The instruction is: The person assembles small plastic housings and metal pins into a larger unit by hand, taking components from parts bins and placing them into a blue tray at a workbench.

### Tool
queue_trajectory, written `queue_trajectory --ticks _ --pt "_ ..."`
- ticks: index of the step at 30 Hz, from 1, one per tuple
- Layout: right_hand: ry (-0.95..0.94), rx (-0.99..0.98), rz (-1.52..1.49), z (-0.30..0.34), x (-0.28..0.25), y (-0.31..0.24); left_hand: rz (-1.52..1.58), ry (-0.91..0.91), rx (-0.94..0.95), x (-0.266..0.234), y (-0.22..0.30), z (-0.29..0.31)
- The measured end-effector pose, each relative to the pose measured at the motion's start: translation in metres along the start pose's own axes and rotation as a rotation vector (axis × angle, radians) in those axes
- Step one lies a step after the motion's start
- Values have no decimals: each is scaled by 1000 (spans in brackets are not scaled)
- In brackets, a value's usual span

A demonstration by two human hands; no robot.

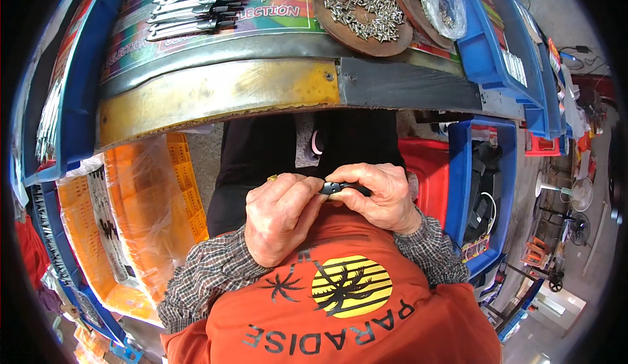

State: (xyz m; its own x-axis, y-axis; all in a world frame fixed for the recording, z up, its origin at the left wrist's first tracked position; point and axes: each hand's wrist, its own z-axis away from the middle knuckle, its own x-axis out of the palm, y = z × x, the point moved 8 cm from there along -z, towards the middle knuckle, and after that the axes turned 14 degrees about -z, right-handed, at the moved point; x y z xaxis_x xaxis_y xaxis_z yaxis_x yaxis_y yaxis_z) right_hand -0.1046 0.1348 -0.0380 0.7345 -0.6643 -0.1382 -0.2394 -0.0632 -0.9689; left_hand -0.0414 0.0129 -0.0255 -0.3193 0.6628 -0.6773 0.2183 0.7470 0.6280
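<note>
Above my lap, my left hand [280, 213] and my right hand [381, 195] meet with their fingertips pinched together. Between them is a small black piece [331, 188] with shiny spots on it. Both hands grip it, the left from one end and the right from the other. Fingers cover much of it, so its full shape is hidden. Beyond, on the bench, lies a pile of slim silver tools with black ends [196, 4]. A brown round dish [386, 49] on the bench holds many small metal rivets or screws [366, 16].
The bench edge [222, 92] runs just beyond my knees. A clear plastic bag [451, 11] lies by a second dish. Blue bins flank the bench [85, 102]. Orange crates [144, 213] stand at left; a red stool [425, 174] and a blue crate [504, 187] at right.
</note>
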Motion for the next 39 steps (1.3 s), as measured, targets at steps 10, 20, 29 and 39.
queue_trajectory --ticks 10,20,29,39 --pt "12 22 -59 3 1 5 33 -43 86 2 -1 -2" --pt "-2 57 -145 1 1 10 46 -36 98 5 -4 0" --pt "53 6 -22 -10 -9 -6 -51 62 139 -6 4 -15" --pt "109 -222 244 -45 -38 -52 -113 105 159 -27 8 -39"
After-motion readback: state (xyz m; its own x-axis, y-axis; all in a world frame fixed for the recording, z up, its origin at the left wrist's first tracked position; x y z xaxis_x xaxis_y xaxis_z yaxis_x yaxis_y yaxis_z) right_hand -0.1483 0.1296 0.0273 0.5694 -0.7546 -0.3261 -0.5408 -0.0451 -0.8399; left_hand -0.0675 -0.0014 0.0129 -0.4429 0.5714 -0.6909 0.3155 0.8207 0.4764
